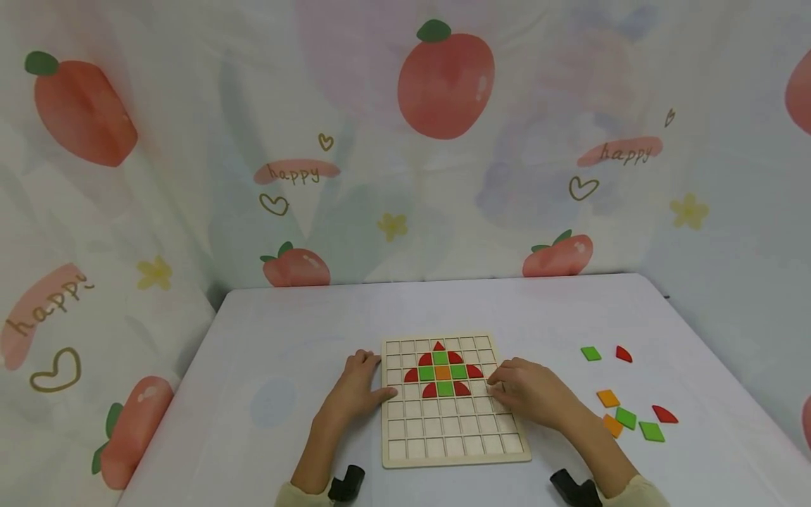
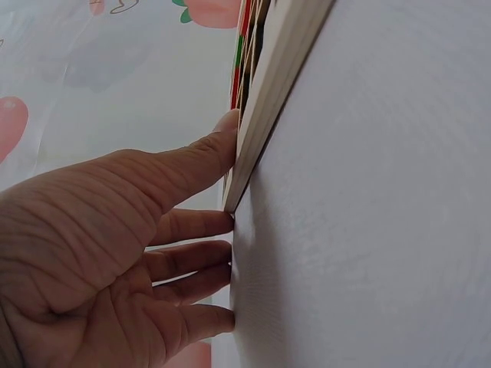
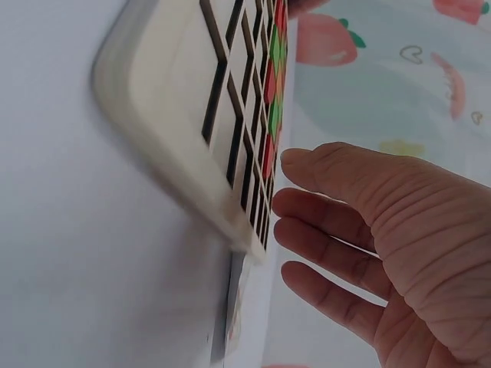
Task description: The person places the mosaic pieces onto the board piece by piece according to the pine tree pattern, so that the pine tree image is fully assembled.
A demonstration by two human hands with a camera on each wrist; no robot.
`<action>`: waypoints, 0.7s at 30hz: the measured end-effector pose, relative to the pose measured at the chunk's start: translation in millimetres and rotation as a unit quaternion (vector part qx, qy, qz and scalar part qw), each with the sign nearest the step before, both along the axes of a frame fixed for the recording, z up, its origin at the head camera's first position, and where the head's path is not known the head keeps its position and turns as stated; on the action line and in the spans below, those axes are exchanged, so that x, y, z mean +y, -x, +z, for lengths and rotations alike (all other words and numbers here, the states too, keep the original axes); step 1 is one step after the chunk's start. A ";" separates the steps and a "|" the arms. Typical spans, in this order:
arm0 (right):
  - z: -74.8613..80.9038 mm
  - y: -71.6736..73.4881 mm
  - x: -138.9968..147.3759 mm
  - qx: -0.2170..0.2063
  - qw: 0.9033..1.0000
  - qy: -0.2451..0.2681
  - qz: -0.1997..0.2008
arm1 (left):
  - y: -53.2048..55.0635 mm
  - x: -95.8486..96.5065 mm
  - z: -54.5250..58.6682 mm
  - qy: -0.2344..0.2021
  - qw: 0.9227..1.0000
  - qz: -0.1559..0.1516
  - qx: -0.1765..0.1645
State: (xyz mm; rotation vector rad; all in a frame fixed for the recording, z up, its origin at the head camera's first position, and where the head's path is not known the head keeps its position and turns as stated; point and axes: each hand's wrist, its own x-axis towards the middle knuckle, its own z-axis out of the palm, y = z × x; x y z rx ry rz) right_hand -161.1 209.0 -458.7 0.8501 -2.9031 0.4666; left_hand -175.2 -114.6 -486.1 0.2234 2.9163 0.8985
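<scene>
A pale wooden grid board [image 1: 456,462] lies on the table. Red pieces, green squares [image 1: 426,373] and an orange square [image 1: 441,373] fill cells of its upper middle in a tree-like pattern. My left hand [image 1: 353,386] is at the board's left side; in the left wrist view its thumb [image 2: 203,157] touches the edge while the other fingers reach down to the table. At the right edge, my right hand [image 1: 532,391] hovers with loosely bent fingers. The right wrist view shows nothing between its thumb [image 3: 322,165] and fingers.
Right of the board lie loose pieces: green ones [image 1: 591,353], red ones [image 1: 624,353] and orange ones [image 1: 608,398]. Some are close to my right forearm. A white cloth covers the table [image 1: 304,331], and a fruit-printed curtain [image 1: 367,84] hangs behind it.
</scene>
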 end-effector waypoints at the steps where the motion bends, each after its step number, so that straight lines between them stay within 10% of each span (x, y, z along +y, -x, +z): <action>1: -0.1 -0.6 3.4 0.003 1.000 0.000 -0.002 | 0.0 0.0 -0.2 0.001 1.000 0.000 0.000; 12: 3.3 -7.7 43.2 0.046 0.998 0.020 -0.039 | -1.3 -0.1 1.4 0.002 1.000 -0.002 -0.001; 21: 6.7 -13.0 72.1 -0.016 0.993 0.014 -0.113 | -1.5 -2.3 -0.6 -0.005 1.000 -0.014 0.019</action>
